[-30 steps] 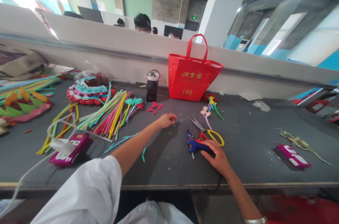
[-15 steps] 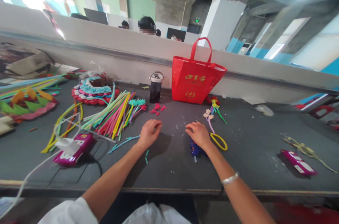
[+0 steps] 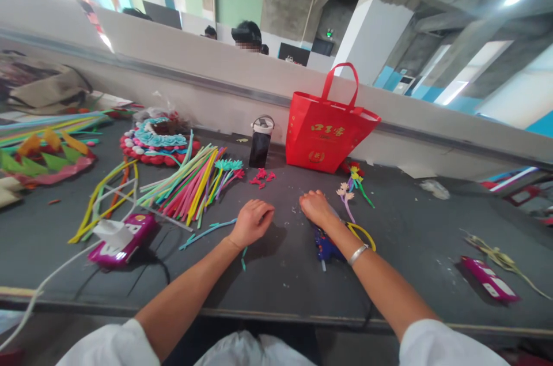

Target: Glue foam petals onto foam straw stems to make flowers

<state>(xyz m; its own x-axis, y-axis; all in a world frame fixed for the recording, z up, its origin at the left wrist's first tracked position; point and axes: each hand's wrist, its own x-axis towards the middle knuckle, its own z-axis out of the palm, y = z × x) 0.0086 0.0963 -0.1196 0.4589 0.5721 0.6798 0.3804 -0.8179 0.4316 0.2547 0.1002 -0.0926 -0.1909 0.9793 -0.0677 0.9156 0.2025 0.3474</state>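
My left hand (image 3: 254, 222) hovers over the front middle of the table, its fingers curled in and the tips close together. Anything inside is too small or hidden to tell. My right hand (image 3: 316, 207) is low over the dark tabletop among small pale scraps, fingers bunched downward; what they hold, if anything, does not show. Partly under my right forearm lies a blue glue gun (image 3: 327, 246). Beside it are a yellow pipe-cleaner loop (image 3: 365, 233) and pipe-cleaner flowers (image 3: 345, 193). A blue pipe-cleaner stem (image 3: 209, 233) lies left of my left hand.
Bundled colourful pipe cleaners (image 3: 190, 190) lie left, near small pink pieces (image 3: 261, 177). A black cup (image 3: 260, 147) and red bag (image 3: 330, 135) stand at the back. Purple power strips (image 3: 123, 245) flank the work area. A low partition (image 3: 207, 66) runs behind; people are beyond.
My right hand has moved slightly left and forward, its fingers drawing together. My left hand remains curled over nearly the same place. The whole view has shifted a little.
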